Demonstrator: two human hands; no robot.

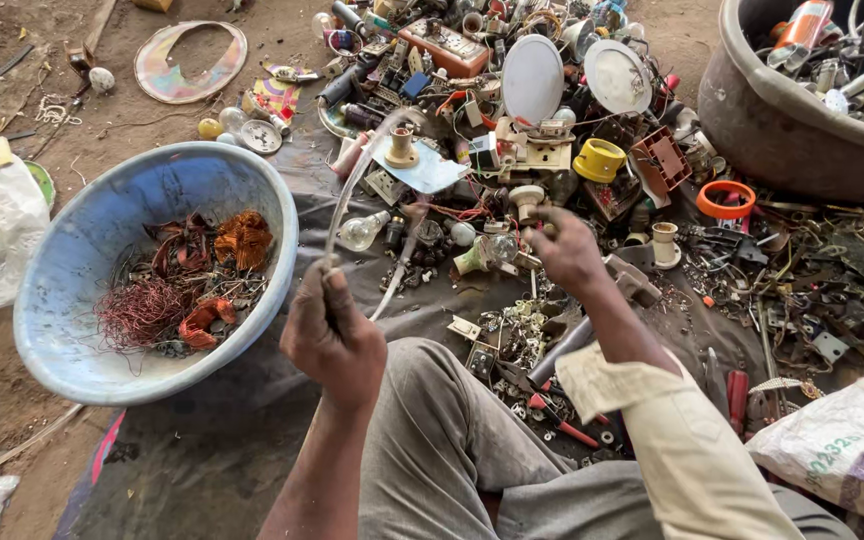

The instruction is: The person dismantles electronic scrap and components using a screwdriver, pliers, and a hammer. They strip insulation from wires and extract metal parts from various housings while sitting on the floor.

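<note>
Left hand (332, 335) clamped on the pale curved cable (357, 180) arching up ahead of it, right hand (564, 250) pinching something too small to tell over the scrap pile (552, 130), so keep that cable taut, blue basin (62, 270) sitting left.

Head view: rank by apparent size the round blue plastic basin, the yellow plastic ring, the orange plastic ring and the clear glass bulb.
1. Round blue plastic basin, by far the largest.
2. Orange plastic ring and yellow plastic ring: too alike to rank.
3. Clear glass bulb, slightly smaller, though it lies nearer the camera, so this is unsure.
</note>
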